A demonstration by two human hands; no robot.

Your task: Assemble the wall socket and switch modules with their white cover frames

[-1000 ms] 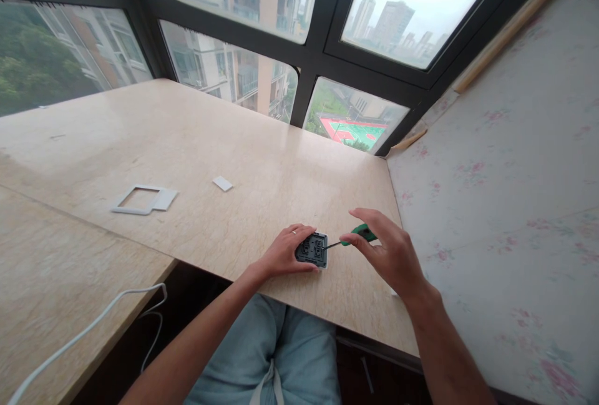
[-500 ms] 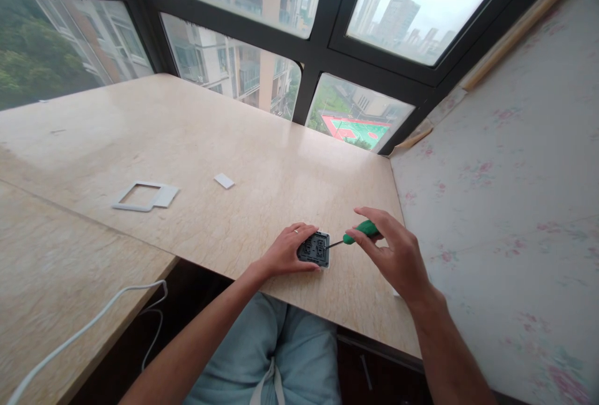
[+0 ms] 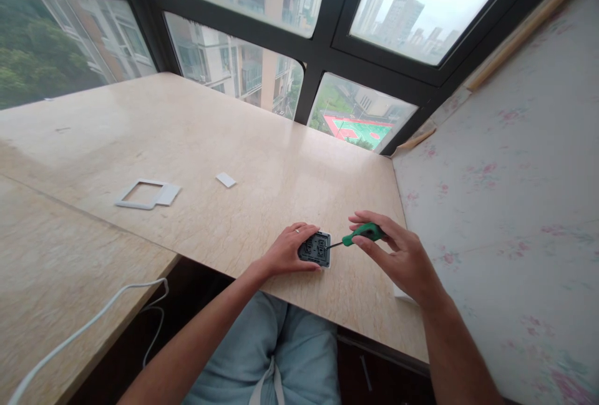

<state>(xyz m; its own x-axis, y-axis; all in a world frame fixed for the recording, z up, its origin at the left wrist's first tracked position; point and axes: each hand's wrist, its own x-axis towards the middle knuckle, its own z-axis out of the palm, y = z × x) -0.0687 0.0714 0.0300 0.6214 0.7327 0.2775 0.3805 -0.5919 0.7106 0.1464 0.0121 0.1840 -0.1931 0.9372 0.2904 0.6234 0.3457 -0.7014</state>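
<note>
The dark square module (image 3: pixel 316 251) lies on the countertop (image 3: pixel 262 199), right of the white frame (image 3: pixel 135 206); the left hand (image 3: pixel 289 253) clamps its edges between thumb and fingers. The right hand (image 3: pixel 395 252), farther right of that frame, has fingers closed on a green-handled screwdriver (image 3: pixel 365 233).

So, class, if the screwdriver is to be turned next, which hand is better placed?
Right, most likely: the right hand holds the green-handled screwdriver, its tip at the black module. The left hand grips that module by opposite edges, so it seems better suited to steadying.
</note>
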